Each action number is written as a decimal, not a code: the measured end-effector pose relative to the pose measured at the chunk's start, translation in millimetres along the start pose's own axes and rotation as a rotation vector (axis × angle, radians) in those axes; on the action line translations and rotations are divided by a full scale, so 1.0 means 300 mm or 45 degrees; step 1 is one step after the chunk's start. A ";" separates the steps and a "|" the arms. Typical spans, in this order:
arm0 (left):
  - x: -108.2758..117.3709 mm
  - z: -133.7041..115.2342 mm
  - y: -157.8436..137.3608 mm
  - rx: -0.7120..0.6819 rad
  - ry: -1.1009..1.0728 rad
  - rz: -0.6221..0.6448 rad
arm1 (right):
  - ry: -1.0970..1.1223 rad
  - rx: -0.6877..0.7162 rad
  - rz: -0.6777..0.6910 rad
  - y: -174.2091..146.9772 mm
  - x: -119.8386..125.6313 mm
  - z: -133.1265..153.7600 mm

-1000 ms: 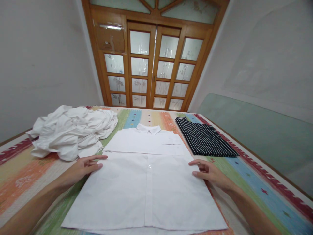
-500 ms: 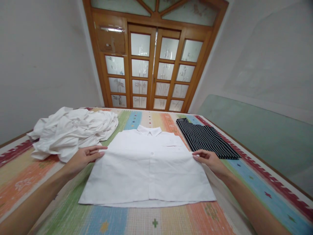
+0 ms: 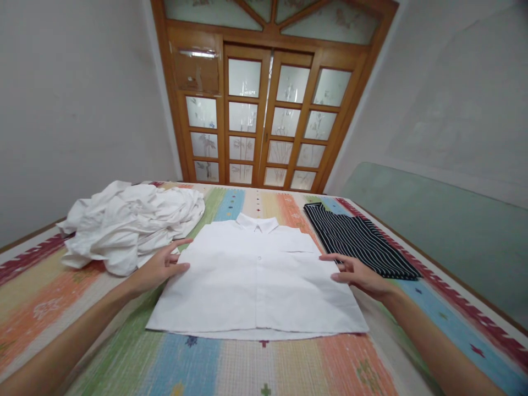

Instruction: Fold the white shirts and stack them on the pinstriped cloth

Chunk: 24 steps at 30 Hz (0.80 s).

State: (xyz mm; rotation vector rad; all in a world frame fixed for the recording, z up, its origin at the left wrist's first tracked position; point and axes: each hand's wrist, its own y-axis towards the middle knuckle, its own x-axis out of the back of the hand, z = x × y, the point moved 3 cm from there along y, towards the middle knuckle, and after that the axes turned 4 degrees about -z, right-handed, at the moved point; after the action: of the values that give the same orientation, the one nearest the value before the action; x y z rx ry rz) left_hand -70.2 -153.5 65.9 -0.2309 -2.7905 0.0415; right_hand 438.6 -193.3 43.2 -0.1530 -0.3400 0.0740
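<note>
A crisp white cotton collared shirt (image 3: 256, 291) lies flat, front up, between the person's two bare hands. Its pointed collar is beyond both grips, its button strip runs down the middle between them, and its hem, showing two layers, is on the near side. No sleeves show.

The left grip (image 3: 159, 268) is parted, index finger stretched out and thumb lower, both at the shirt's left edge. The right grip (image 3: 362, 276) is parted likewise at the right edge, its other fingers curled. Neither appears to pinch fabric; how firmly the fingertips touch, I cannot tell.

Past the left grip sits a rumpled heap of white fabric (image 3: 132, 225); past the right grip, a neatly folded black garment with thin white stripes (image 3: 358, 239). All rest on a multicoloured striped woven cloth (image 3: 237, 368).

The step in hand looks like squaring and smoothing a shirt mid-fold. The next move seems to call for matched hands on both edges, keeping the layers aligned.
</note>
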 end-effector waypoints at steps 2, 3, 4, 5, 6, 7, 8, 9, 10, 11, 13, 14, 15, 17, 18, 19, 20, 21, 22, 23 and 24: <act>0.004 -0.004 0.008 0.005 -0.064 0.009 | 0.034 0.035 -0.013 0.006 0.000 0.002; 0.005 -0.007 0.018 0.007 -0.101 0.004 | 0.045 0.047 -0.044 0.016 -0.001 0.004; 0.005 -0.010 0.033 0.005 -0.128 -0.016 | 0.055 0.053 -0.083 0.029 -0.002 0.006; 0.006 -0.013 0.050 -0.006 -0.135 -0.050 | 0.065 0.053 -0.126 0.045 -0.004 0.009; 0.006 -0.015 0.068 -0.022 -0.121 -0.096 | 0.077 0.051 -0.170 0.062 -0.007 0.010; 0.006 -0.015 0.088 -0.038 -0.091 -0.145 | 0.090 0.048 -0.213 0.080 -0.010 0.011; 0.004 -0.014 0.106 -0.056 -0.048 -0.192 | 0.103 0.048 -0.254 0.096 -0.013 0.011; 0.003 -0.011 0.124 -0.078 0.012 -0.242 | 0.117 0.049 -0.296 0.110 -0.017 0.009; 0.002 -0.007 0.139 -0.102 0.083 -0.292 | 0.129 0.052 -0.335 0.122 -0.021 0.007; 0.001 -0.001 0.151 -0.126 0.156 -0.342 | 0.132 0.051 -0.369 0.129 -0.025 0.004; 0.004 0.014 0.164 -0.161 0.285 -0.425 | 0.102 0.037 -0.413 0.131 -0.034 -0.003; 0.007 0.023 0.165 -0.166 0.326 -0.453 | 0.073 0.027 -0.423 0.125 -0.038 -0.005; 0.012 0.033 0.162 -0.155 0.343 -0.463 | 0.044 0.015 -0.425 0.116 -0.039 -0.007; 0.026 0.055 0.148 -0.083 0.298 -0.435 | 0.024 -0.019 -0.420 0.088 -0.037 -0.009; 0.034 0.066 0.136 -0.029 0.242 -0.398 | 0.046 -0.042 -0.418 0.071 -0.032 -0.011; 0.043 0.076 0.123 0.026 0.175 -0.350 | 0.084 -0.068 -0.412 0.053 -0.027 -0.013; 0.050 0.084 0.108 0.074 0.112 -0.293 | 0.125 -0.093 -0.397 0.035 -0.021 -0.016; 0.057 0.091 0.094 0.112 0.063 -0.235 | 0.160 -0.110 -0.373 0.018 -0.016 -0.019; 0.063 0.096 0.079 0.139 0.034 -0.181 | 0.183 -0.117 -0.341 0.004 -0.012 -0.023; 0.067 0.099 0.067 0.157 0.026 -0.132 | 0.191 -0.114 -0.310 -0.009 -0.010 -0.026; 0.070 0.100 0.057 0.166 0.033 -0.095 | 0.179 -0.105 -0.279 -0.018 -0.009 -0.029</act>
State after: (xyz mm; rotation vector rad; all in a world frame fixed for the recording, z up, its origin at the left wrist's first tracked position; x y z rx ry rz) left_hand -97.0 -133.2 43.6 -0.0942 -2.7549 0.1999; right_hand 439.3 -200.0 35.0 -0.2009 -0.2182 -0.1667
